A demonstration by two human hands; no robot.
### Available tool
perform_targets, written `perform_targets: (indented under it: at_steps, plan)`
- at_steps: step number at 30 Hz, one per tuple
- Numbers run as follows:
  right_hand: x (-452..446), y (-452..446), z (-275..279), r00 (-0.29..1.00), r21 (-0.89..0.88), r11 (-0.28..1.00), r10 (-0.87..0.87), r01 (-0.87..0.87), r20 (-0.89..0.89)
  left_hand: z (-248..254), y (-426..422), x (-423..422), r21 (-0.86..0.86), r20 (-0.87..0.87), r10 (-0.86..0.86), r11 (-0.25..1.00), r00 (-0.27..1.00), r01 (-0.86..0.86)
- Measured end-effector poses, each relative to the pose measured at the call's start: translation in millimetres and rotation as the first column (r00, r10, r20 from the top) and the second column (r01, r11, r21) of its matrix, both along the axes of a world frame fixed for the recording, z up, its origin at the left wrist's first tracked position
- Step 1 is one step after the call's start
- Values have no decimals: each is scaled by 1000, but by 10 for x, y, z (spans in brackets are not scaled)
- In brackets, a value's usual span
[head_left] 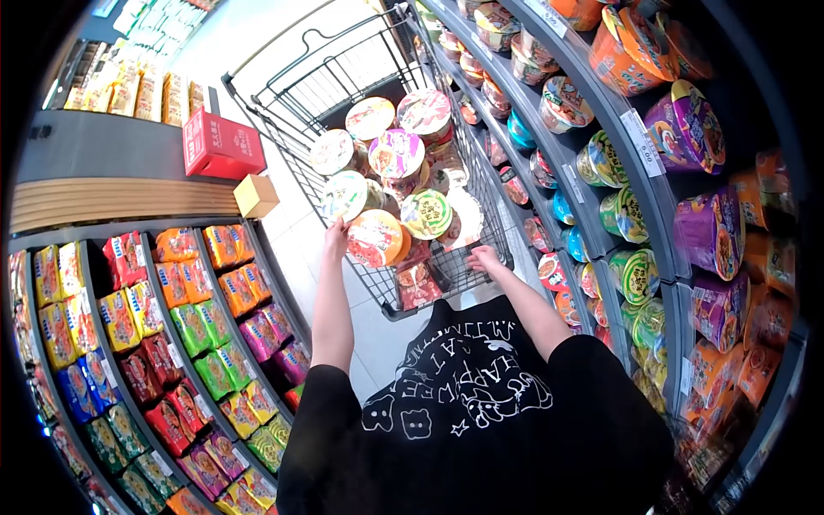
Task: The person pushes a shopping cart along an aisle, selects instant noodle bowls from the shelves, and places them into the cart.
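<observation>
A wire shopping cart (384, 287) stands in front of me with several instant noodle bowls in it. My left hand (337, 235) is at the left side of an orange instant noodle bowl (371, 239), its fingers closed at the rim. Just above that hand sits a white-and-green noodle bowl (344, 196). To the right of the orange one is a green-lidded bowl (426, 214), with a purple-lidded bowl (396, 153) behind it. My right hand (484, 258) is over the cart's near right part, fingers apart and holding nothing. Red packaging (418, 286) lies low at the near end.
Shelves of noodle bowls line the right, including purple bowls (711, 232) and orange tubs (631, 53); a price-tag rail (642, 142) edges them. On the left is a rack of bagged noodles (190, 328). A red box (223, 146) sits at a counter corner near the cart.
</observation>
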State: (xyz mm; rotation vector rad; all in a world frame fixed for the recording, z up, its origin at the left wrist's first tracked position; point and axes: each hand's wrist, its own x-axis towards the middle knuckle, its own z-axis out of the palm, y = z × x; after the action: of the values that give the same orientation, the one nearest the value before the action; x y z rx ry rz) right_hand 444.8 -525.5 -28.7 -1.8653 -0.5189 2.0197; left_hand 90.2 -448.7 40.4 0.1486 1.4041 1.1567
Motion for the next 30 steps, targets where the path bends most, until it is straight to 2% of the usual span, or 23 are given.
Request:
perform_targets:
  at_steps: [2,4,6,8,9,10,12,13,15,16,18,19,21,22,24,25,26,28,29,30]
  plan:
    - [60,22,207,1000,24,1000,-1,2,-30,-500,43,-285,28,39,-18,999,999,16]
    - [180,-27,295,994,75,997,9,-1,-110,-559,99,-270,-60,-109,18,998,994,-24]
    - [349,-105,460,992,142,988,-39,56,-117,-506,145,-206,-170,-210,-14,985,978,-22]
    - [595,-251,678,984,169,976,-118,139,-132,-441,157,-282,-260,-261,-212,955,942,143]
    - [731,-360,728,955,217,938,-235,271,-179,-485,174,-288,-238,-238,-177,964,955,120]
    - [857,-456,783,911,261,881,-339,395,-233,-540,181,-297,-217,-215,-140,972,966,93]
    - [1117,-612,882,785,256,743,-587,619,-198,-573,146,-305,-123,-162,-183,979,970,164]
    - [1271,-679,883,647,207,613,-732,763,-213,-551,132,-250,-145,-217,-225,970,950,197]
    - [1562,-886,930,410,322,324,-877,890,-251,-245,50,-36,-145,-340,-262,964,903,225]
    - [1737,-988,885,387,331,298,-888,895,-249,-165,-5,69,-136,-379,-193,979,905,152]
    - [2027,-1188,816,32,367,-82,-954,927,-297,-173,-147,116,-28,-411,-164,986,897,167]
    - [2089,-1239,931,5,377,-111,-956,920,-293,-230,-244,126,-30,-401,-195,979,895,199]
    - [2158,-1308,1377,-264,432,-324,-945,842,-194,-376,-438,169,65,-471,-124,982,873,175]
    - [2202,-1377,1507,-282,441,-338,-940,831,-191,-414,-506,225,61,-463,-144,979,874,194]
    - [2267,-1480,1662,-330,519,-360,-932,776,-152,-296,-718,407,249,-415,-54,953,908,171]
    - [2359,-1562,1648,-327,540,-361,-931,760,-162,38,-819,653,168,-383,-45,979,923,118]
    - [2402,-1612,1705,-328,544,-361,-931,758,-161,-11,-877,662,167,-380,-47,979,924,118]
    - [2447,-1648,1905,-357,561,-417,-908,715,-220,-220,-1017,626,-1,-330,-90,995,940,95]
    - [2466,-1657,1976,-368,578,-429,-902,694,-227,-289,-1075,626,-4,-260,-110,994,959,112]
    - [2506,-1663,2012,-362,575,-426,-903,698,-230,-359,-1122,621,0,-262,-101,994,960,105]
